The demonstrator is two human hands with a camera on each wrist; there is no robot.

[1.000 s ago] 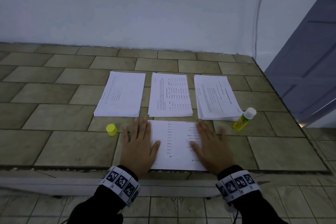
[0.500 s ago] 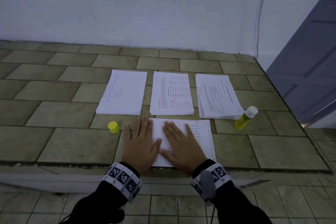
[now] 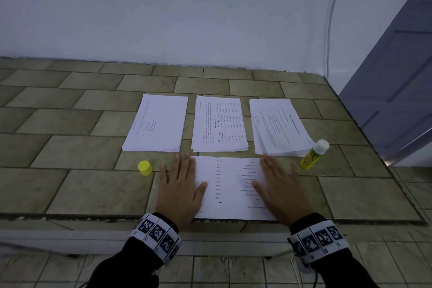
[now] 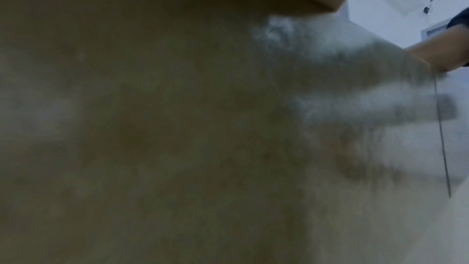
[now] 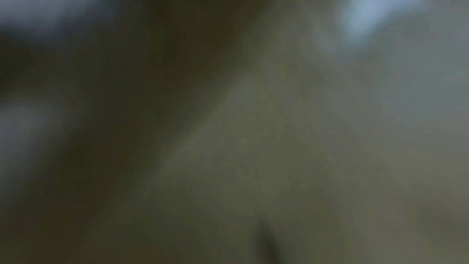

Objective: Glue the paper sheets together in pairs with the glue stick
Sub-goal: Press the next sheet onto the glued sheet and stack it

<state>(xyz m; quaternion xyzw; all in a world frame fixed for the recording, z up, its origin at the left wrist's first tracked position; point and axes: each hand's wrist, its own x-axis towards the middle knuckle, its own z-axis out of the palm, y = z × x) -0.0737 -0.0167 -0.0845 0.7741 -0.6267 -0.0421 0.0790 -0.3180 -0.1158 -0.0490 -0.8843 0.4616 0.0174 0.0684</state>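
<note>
In the head view, the left hand [image 3: 178, 190] and the right hand [image 3: 281, 190] lie flat, fingers straight, on the two side edges of a printed sheet [image 3: 230, 188] at the near edge of the tiled tabletop [image 3: 77, 184]; neither grip closes on anything. The print between the hands is upside down and too small to read. Beyond the fingertips lie three paper stacks [image 3: 219, 124] side by side. Just outside the right hand lies the uncapped glue stick [image 3: 313, 155]; its yellow label has writing I cannot read. Outside the left hand stands the yellow cap [image 3: 145, 167].

The left wrist view is blurred; only the other hand [image 4: 441, 49] shows, far right.

The right wrist view is dark blur.
</note>
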